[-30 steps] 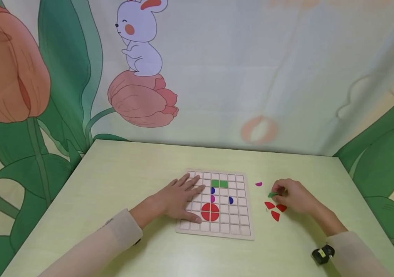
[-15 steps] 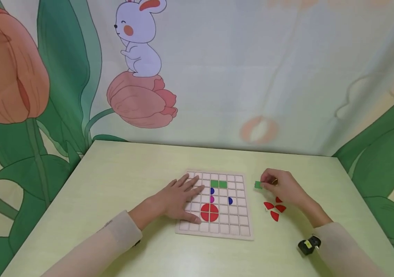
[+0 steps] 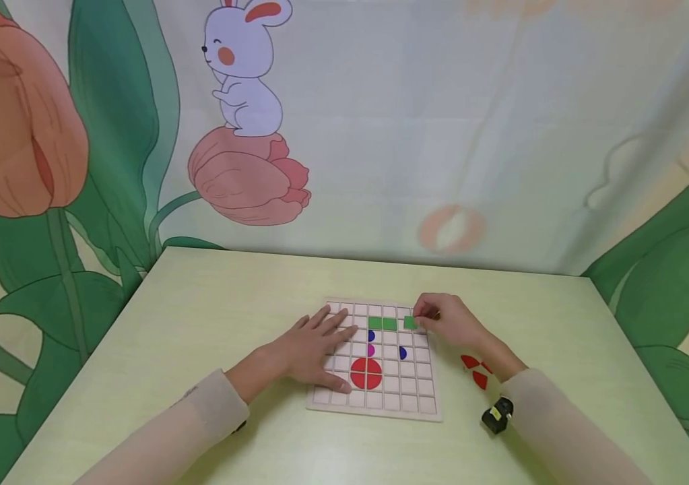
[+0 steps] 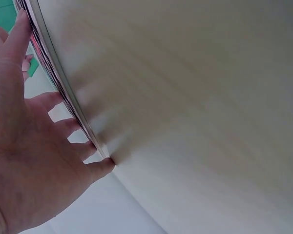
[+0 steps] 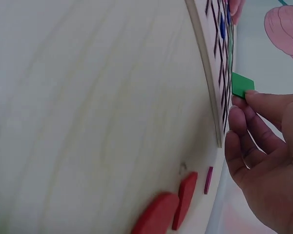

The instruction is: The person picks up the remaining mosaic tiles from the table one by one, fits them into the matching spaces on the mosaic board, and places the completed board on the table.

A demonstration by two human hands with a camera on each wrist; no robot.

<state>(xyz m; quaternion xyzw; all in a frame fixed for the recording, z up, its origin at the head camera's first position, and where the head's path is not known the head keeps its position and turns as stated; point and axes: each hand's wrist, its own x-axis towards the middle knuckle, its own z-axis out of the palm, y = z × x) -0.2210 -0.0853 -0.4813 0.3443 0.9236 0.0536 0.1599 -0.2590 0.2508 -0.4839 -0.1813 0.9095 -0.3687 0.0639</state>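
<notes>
A square wooden grid board (image 3: 376, 411) lies on the table, with my left hand (image 3: 314, 347) spread flat over its left side, fingers straight. In the left wrist view the fingertips reach the board's edge. Over the board's upper right, my right hand (image 3: 454, 327) pinches a green square tile (image 5: 242, 85) between thumb and fingers. Two green squares (image 3: 382, 324) sit side by side in the same row. Below them are a blue half circle (image 3: 371, 335), a magenta half circle (image 3: 371, 351) and a red circle of quarter pieces (image 3: 366, 373). Another blue half circle (image 3: 402, 353) sits further right.
Loose red quarter pieces (image 3: 470, 362) lie right of the board, partly hidden by my right forearm. A magenta half circle (image 5: 208, 180) on the table shows in the right wrist view. A printed curtain (image 3: 368, 135) hangs behind the table's far edge.
My right hand has picked the green tile up from beside the red pieces and carried it left over the board. The left hand has stayed in place.
</notes>
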